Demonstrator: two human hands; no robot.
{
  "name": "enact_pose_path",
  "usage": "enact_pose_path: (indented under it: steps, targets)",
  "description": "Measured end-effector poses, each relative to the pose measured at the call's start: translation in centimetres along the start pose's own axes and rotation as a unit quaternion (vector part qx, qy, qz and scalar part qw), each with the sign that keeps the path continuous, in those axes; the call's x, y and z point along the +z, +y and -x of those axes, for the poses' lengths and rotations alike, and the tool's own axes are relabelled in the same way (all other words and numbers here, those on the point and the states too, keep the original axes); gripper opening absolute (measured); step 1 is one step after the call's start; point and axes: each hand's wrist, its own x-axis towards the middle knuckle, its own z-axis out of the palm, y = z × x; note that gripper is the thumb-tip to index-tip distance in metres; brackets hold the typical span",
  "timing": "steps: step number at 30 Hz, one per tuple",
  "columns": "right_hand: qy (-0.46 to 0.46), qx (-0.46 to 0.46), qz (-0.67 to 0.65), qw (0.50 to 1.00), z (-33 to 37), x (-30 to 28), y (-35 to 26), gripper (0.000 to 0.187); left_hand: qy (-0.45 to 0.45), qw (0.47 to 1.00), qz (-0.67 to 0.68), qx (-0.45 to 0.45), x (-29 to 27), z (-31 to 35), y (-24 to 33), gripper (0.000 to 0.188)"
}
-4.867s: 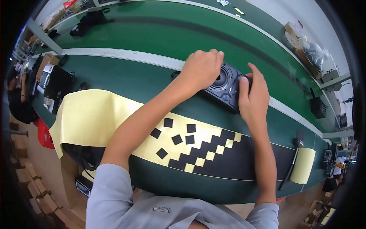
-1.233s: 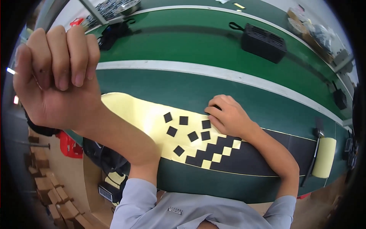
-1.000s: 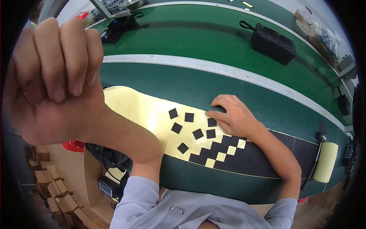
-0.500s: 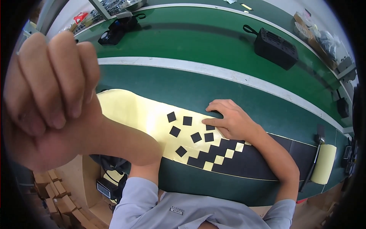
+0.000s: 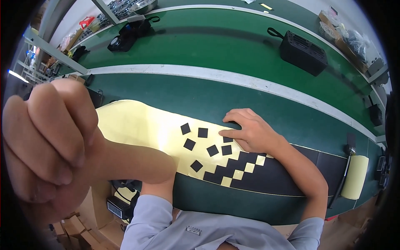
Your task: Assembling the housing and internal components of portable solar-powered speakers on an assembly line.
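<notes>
The pale yellow backing sheet (image 5: 141, 129) lies flat across the green surface (image 5: 233, 100) in front of you, running from your left toward the right. Its right part is covered by a black foam layer (image 5: 275, 179) cut into small squares. Along the boundary the squares are partly removed, leaving a stepped checker edge of black and yellow. A handful of loose black squares (image 5: 203, 132) sit apart on the bare yellow area, each slightly turned. At the far right end the sheet curls up into a yellow roll (image 5: 355, 177).

Your right hand (image 5: 250, 134) rests palm down on the sheet at the edge of the black layer. Its fingers are loosely bent and point left, with the fingertips (image 5: 227, 134) touching the sheet beside one of the squares; whether this grip pinches a square cannot be told.

Your left hand (image 5: 50, 146) is raised close to the camera, large and blurred, forearm angled down toward your body. Its grip is curled into a loose fist, fingers pressed together, and no object shows in it.

Beyond the white strip, a black boxy device (image 5: 302, 52) stands on the far belt (image 5: 216, 37).
</notes>
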Motion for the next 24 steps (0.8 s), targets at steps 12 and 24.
enact_pose_path:
  steps: [12, 24]
  targets:
    - [0.007, -0.004, -0.004, 1.0, 0.1, 0.1, 0.1, 0.038, 0.246, 0.966, 0.031, 0.07, -0.7, 2.3, -0.4, 0.043]
    - [0.006, -0.007, -0.006, 1.0, -0.1, -0.1, 0.1, 0.039, 0.279, 0.957, 0.052, 0.059, -1.3, 2.8, -0.4, 0.043]
